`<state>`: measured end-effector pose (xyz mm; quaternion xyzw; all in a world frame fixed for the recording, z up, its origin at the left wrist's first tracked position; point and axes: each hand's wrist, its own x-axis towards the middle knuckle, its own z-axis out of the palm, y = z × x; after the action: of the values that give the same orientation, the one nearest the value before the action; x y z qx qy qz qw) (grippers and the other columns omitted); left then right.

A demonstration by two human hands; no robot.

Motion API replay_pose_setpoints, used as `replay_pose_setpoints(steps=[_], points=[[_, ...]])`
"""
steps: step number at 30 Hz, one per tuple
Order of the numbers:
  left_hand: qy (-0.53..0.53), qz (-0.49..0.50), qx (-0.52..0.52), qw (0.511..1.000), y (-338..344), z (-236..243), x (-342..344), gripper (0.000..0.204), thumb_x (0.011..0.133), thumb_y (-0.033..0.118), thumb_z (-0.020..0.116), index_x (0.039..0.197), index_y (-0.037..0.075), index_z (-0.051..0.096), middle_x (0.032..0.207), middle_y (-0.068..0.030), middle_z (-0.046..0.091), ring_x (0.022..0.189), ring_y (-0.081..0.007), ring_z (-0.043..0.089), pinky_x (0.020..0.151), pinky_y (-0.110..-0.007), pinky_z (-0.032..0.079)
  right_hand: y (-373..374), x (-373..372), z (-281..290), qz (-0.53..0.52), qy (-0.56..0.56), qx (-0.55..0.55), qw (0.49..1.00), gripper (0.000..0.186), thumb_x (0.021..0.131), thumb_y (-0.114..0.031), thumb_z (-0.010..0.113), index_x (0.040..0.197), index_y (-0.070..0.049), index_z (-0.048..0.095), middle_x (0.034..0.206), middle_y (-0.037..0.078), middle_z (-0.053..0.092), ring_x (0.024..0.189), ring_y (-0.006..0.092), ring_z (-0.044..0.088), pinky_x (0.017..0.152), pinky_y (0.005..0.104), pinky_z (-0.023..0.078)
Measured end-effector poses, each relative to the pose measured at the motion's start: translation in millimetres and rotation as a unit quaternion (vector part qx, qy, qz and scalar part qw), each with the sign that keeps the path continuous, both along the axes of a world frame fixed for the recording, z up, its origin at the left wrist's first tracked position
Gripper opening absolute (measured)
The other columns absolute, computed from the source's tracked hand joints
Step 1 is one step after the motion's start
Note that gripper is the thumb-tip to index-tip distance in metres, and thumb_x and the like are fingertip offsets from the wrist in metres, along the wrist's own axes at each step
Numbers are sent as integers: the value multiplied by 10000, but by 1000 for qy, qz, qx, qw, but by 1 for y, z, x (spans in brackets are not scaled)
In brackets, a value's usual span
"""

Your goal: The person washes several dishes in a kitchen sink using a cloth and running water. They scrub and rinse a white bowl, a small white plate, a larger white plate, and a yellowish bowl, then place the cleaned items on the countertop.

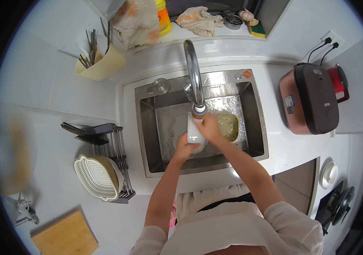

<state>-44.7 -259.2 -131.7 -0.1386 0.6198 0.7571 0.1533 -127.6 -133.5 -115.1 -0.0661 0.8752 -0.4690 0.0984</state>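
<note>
Under the arched chrome faucet (193, 68), a white bowl or cup (194, 134) is held tipped on its side in the steel sink (253, 123). My left hand (184, 146) is closed on its lower left part. My right hand (210, 127) is curled against its upper right side, just below the spout, with some fingers hidden by the bowl. A greenish dish (231, 125), with small bits in it, lies in the sink to the right, partly behind my right hand.
At right stand a rice cooker (309, 97) and red appliance (338, 83). Left are a utensil holder (100, 68), drying rack (117, 163) with colander (96, 178), and cutting board (62, 236). Cloths (198, 19), a yellow bottle (163, 23) and sponge (256, 29) sit on the back ledge.
</note>
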Motion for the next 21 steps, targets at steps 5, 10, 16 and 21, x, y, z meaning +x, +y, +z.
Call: replay_pose_setpoints(steps=[5,10,16,21], points=[[-14,76,28,997,5,-10,-11,313,679,-80,605,975,13,568,901,-8,606,843,-105,557,718,-257,468,-9,42,8,98,263,-50,959,292,759,-267,605,980,-75,614,1051,155,555,998,353,487,890,437,344],[-12,-91,-86,992,-1,7,-4,275,664,-67,647,919,23,596,870,-6,611,813,-100,562,711,-254,469,4,-34,-13,-42,-46,-19,998,343,746,-305,612,966,-42,598,838,174,620,808,350,585,720,401,465],[-13,-11,-33,999,0,4,-4,267,679,-40,660,930,7,579,912,-15,608,804,-86,561,696,-257,467,-9,5,7,23,83,33,996,291,750,-330,591,885,-74,622,926,147,620,802,344,585,701,400,468],[42,16,-100,994,-4,2,-6,295,658,16,707,934,9,602,858,-16,621,804,-71,553,686,-248,467,-12,26,21,115,298,-36,947,281,722,-328,613,874,-93,629,985,122,615,758,338,578,687,388,473]])
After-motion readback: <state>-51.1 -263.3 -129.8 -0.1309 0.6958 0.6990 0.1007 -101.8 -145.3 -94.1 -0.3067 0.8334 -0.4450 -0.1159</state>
